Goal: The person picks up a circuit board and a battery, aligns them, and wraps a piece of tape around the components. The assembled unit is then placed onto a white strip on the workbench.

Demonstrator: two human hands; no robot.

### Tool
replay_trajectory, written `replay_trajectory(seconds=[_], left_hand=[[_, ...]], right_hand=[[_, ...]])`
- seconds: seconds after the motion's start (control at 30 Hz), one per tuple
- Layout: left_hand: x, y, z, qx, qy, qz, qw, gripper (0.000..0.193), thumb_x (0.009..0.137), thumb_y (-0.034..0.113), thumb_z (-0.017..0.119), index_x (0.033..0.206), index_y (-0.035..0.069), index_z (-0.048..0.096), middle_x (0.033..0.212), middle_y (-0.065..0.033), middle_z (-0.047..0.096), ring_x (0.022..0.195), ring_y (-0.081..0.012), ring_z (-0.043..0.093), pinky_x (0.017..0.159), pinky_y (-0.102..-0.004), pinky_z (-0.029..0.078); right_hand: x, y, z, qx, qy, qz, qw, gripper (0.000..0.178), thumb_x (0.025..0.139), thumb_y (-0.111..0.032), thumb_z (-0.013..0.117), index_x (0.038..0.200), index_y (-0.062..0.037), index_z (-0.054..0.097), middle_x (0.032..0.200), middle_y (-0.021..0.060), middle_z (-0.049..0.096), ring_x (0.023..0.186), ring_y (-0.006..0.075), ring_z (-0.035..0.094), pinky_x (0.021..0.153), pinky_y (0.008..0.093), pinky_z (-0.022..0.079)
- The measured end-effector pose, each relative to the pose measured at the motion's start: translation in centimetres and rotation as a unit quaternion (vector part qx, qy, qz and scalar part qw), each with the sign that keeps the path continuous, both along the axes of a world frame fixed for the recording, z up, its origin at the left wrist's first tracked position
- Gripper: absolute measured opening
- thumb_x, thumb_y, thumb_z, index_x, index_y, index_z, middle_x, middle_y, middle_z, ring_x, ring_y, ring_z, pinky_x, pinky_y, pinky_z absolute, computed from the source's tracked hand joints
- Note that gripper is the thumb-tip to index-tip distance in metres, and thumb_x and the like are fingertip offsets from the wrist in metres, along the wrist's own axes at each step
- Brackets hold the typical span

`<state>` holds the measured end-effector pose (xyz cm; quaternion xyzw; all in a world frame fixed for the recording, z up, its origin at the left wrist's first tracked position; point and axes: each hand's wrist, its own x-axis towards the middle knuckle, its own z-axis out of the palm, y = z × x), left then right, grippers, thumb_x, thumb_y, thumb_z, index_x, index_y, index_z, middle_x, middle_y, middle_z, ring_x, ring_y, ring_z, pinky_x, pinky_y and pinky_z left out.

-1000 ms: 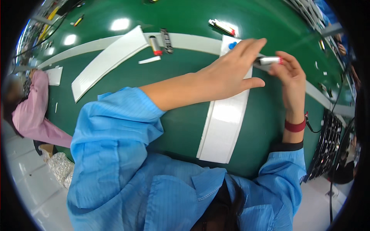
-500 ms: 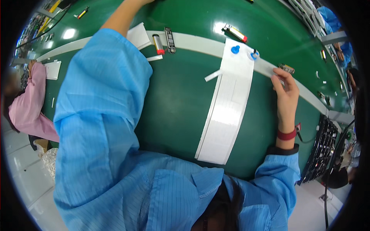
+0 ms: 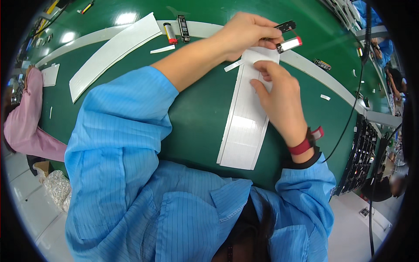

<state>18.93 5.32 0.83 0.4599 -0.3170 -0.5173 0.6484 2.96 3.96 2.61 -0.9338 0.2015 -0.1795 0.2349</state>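
Observation:
My left hand (image 3: 251,37) reaches across to the top of a long white sheet (image 3: 245,126), its fingers pinching a small battery (image 3: 290,44) with a red end and the black circuit board (image 3: 286,26) attached to it. Which of the two parts the fingertips press on is partly hidden. Over the upper part of the sheet is my right hand (image 3: 283,98), fingers curled, thumb apart, and nothing visible between them. A small white strip (image 3: 234,66) sticks out from the sheet's left edge. A red band with a cord circles my right wrist.
Another white sheet (image 3: 115,54) lies on the left. Near it are a loose white strip (image 3: 162,49), a battery (image 3: 170,34) and a black module (image 3: 183,28). A pale rail (image 3: 205,29) curves across. Black parts (image 3: 358,157) fill the right side; a pink-sleeved person (image 3: 26,113) works left.
My left hand has come down and right from the far edge, now holding the battery and board above the sheet. My right hand has moved left onto the sheet. The blue pieces are out of sight.

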Motion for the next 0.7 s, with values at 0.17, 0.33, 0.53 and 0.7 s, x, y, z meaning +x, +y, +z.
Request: replay_trajectory(seconds=[0.17, 0.33, 0.53, 0.7], left_hand=[[-1.1, 0.6, -1.4, -0.014, -0.037, 0.051, 0.998, 0.027, 0.082, 0.007, 0.057, 0.105, -0.005, 0.058, 0.091, -0.0094, 0.063, 0.065, -0.0065, 0.05, 0.064, -0.0189, 0.045], [-0.9, 0.9, -1.9, -0.048, -0.042, 0.069, 0.996, 0.029, 0.08, 0.004, 0.056, 0.108, -0.006, 0.056, 0.093, -0.0093, 0.064, 0.063, -0.006, 0.048, 0.062, -0.0179, 0.043], [-0.5, 1.5, -1.1, 0.019, -0.041, -0.007, 0.999, 0.027, 0.08, 0.006, 0.058, 0.104, -0.008, 0.057, 0.092, -0.0122, 0.063, 0.079, -0.0099, 0.058, 0.071, -0.02, 0.049], [-1.5, 1.7, -0.4, 0.046, 0.129, -0.142, 0.98, 0.029, 0.088, 0.01, 0.05, 0.105, -0.012, 0.053, 0.107, -0.0204, 0.055, 0.097, -0.023, 0.058, 0.089, -0.0264, 0.047]], right_hand=[[1.2, -2.7, 0.9, 0.16, 0.046, 0.011, 0.986, 0.03, 0.064, -0.002, 0.069, 0.09, 0.0023, 0.055, 0.078, 0.0106, 0.059, 0.071, 0.0193, 0.057, 0.067, 0.0282, 0.047], [0.4, -1.2, 0.3, 0.047, 0.033, 0.027, 0.998, 0.021, 0.067, 0.003, 0.064, 0.086, 0.0015, 0.056, 0.075, 0.0102, 0.059, 0.067, 0.0198, 0.057, 0.063, 0.0279, 0.047], [-4.0, 0.9, 3.4, 0.023, -0.24, -0.007, 0.971, 0.015, 0.076, 0.005, 0.058, 0.09, 0.0018, 0.053, 0.08, 0.0107, 0.058, 0.07, 0.0172, 0.057, 0.064, 0.0267, 0.047], [-3.7, -5.9, 1.6, 0.543, -0.286, -0.097, 0.784, 0.019, 0.078, 0.003, 0.06, 0.094, 0.0023, 0.05, 0.083, 0.0107, 0.06, 0.074, 0.0155, 0.058, 0.069, 0.0225, 0.046]])
